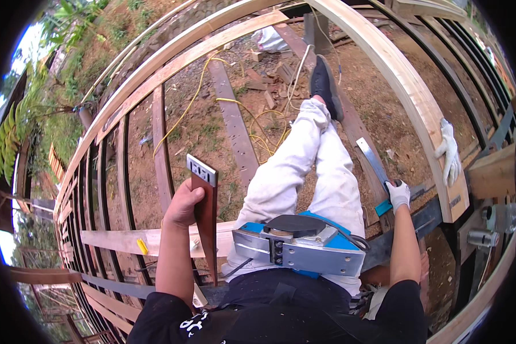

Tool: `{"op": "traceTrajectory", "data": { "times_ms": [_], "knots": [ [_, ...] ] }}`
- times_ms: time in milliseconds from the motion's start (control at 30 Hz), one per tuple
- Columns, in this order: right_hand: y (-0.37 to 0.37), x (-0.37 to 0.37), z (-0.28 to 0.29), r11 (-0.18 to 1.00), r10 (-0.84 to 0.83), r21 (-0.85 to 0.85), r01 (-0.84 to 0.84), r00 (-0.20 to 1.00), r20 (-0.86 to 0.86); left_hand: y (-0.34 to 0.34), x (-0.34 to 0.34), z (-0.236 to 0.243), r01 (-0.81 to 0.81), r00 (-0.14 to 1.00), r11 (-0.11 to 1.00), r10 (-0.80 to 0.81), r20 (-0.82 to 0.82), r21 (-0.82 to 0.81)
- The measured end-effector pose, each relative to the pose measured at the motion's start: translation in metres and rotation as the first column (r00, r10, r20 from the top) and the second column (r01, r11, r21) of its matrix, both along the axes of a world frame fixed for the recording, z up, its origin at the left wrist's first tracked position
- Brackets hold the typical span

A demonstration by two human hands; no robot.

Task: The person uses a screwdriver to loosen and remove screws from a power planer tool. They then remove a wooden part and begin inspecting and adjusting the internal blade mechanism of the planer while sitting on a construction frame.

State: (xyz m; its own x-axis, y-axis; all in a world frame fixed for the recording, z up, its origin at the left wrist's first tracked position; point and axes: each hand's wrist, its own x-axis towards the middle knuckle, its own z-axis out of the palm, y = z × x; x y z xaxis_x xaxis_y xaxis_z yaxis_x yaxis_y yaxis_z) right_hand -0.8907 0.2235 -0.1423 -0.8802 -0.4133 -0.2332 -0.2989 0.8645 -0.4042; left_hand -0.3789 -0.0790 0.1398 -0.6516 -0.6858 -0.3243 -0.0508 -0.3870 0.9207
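Observation:
My bare left hand [183, 202] is closed around a reddish-brown wooden piece [206, 215] that stands roughly upright and narrows downward. Its top end is pale, with dark marks. In a white glove with dark fingertips, my right hand [398, 194] grips a try square at the corner. The square's metal blade [371, 160] points away from me, along a dark beam, and its teal stock [383, 207] shows beside my fingers. Across my lap rests a blue electric planer [304, 246], its metal sole plates toward me and its black cord at the right.
A pale timber beam [398, 74] curves along the right, with an empty white glove [449, 153] lying on it. Dark joists [232, 120] span open ground with wood scraps [269, 86] and a yellow cord [192, 109]. A yellow object [142, 246] sits on a board at left.

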Motion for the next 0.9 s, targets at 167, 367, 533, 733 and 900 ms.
{"op": "traceTrajectory", "data": {
  "times_ms": [167, 367, 533, 733, 900],
  "knots": [
    [0.007, 0.029, 0.068, 0.550, 0.185, -0.615, 0.565, 0.635, 0.750, 0.011, 0.006, 0.050, -0.110, 0.992, 0.965, 0.122, 0.038, -0.237],
    [-0.050, 0.178, 0.309, 0.345, 0.403, -0.909, 0.232, 0.839, 0.367, 0.021, 0.014, 0.062, -0.295, 0.943, 0.817, 0.332, -0.015, -0.495],
    [-0.062, 0.267, 0.349, 0.451, 0.750, -0.891, -0.057, 0.566, 0.343, 0.016, 0.030, 0.054, -0.478, 0.878, 0.755, 0.405, -0.254, -0.448],
    [-0.094, 0.312, 0.353, 0.140, 0.884, -0.622, -0.770, 0.380, -0.271, 0.014, 0.039, 0.062, -0.311, 0.872, 0.917, 0.172, -0.459, -0.248],
    [-0.108, 0.344, 0.368, 0.214, 0.905, -0.641, -0.737, 0.397, -0.154, 0.023, 0.063, 0.057, -0.323, 0.880, 0.897, 0.168, -0.444, -0.301]
  ]
}}
